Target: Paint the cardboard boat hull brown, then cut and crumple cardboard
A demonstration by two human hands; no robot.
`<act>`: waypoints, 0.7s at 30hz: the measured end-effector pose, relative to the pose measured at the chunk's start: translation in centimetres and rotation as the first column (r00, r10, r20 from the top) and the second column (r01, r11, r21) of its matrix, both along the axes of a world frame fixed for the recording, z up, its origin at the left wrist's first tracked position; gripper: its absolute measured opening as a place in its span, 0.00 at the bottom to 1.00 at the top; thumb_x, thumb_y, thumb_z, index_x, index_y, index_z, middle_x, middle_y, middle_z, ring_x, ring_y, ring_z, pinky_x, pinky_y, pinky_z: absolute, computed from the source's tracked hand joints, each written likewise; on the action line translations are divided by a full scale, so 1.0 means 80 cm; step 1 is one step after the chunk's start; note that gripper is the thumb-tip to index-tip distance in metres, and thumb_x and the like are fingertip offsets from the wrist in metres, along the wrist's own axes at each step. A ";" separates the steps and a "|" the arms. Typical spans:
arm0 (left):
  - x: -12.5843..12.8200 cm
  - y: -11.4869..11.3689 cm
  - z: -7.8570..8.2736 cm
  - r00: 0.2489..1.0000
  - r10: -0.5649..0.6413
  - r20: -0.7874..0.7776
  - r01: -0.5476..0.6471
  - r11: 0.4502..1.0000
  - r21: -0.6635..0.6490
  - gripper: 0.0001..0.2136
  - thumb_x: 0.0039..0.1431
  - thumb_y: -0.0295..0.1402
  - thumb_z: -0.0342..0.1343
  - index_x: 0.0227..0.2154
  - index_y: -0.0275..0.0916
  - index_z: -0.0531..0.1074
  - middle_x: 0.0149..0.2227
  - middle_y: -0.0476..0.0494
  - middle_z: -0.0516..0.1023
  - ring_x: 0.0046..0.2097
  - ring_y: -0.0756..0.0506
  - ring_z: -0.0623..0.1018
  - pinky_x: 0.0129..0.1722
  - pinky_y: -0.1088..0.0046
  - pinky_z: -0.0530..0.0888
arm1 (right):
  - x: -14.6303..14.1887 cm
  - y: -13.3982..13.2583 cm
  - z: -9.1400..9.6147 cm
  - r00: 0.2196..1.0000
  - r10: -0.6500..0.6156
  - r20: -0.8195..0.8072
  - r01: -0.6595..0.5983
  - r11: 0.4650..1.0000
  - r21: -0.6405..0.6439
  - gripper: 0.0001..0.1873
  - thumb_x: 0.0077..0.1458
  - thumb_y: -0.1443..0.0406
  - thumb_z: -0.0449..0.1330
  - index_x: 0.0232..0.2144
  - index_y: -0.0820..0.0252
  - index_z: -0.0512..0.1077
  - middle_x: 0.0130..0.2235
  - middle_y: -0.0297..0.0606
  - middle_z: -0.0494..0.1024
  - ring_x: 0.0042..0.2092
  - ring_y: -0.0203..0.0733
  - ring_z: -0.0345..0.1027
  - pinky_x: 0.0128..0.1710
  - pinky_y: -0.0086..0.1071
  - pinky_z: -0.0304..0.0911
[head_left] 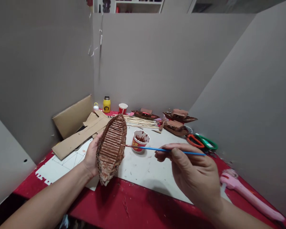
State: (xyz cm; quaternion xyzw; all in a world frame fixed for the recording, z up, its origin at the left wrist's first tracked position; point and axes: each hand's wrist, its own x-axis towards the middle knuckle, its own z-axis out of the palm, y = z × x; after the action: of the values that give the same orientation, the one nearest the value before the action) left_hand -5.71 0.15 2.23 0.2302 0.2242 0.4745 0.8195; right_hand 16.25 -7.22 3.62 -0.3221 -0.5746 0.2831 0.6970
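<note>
My left hand (91, 159) grips a brown model boat (111, 143) from its left side and underneath, so most of its fingers are hidden. The boat is tilted with its ribbed inside facing me. Between thumb and fingertips, my right hand (193, 171) pinches a thin blue paintbrush (154, 149). The brush tip, stained brown, meets the right part of the boat's inside. Just beyond the brush stands a red and white paper cup (140, 144) with brown paint in it and smeared on its inner wall.
Finished-looking brown boats (178, 116) stand at the back right beside scissors (206, 141). Thin wooden sticks (140, 121) lie behind the cup. Cardboard pieces (78, 136), a yellow bottle (106, 105) and another cup (123, 108) are at left and back. A pink glue gun (250, 194) lies right.
</note>
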 end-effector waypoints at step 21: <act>0.007 -0.007 -0.004 0.997 -0.028 -0.066 0.027 0.999 -0.023 0.17 0.68 0.38 0.48 0.37 0.34 0.80 0.31 0.39 0.85 0.31 0.43 0.84 0.42 0.64 0.80 | -0.022 0.025 -0.011 0.997 0.058 0.052 -0.054 0.997 -0.061 0.06 0.58 0.59 0.68 0.36 0.52 0.82 0.31 0.37 0.85 0.31 0.42 0.81 0.30 0.31 0.77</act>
State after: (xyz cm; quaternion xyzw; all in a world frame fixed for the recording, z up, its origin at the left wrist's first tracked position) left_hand -5.16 -0.42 1.92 0.2399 0.2531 0.4528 0.8206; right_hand 14.50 -5.26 2.77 -0.3341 -0.5932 0.3110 0.6632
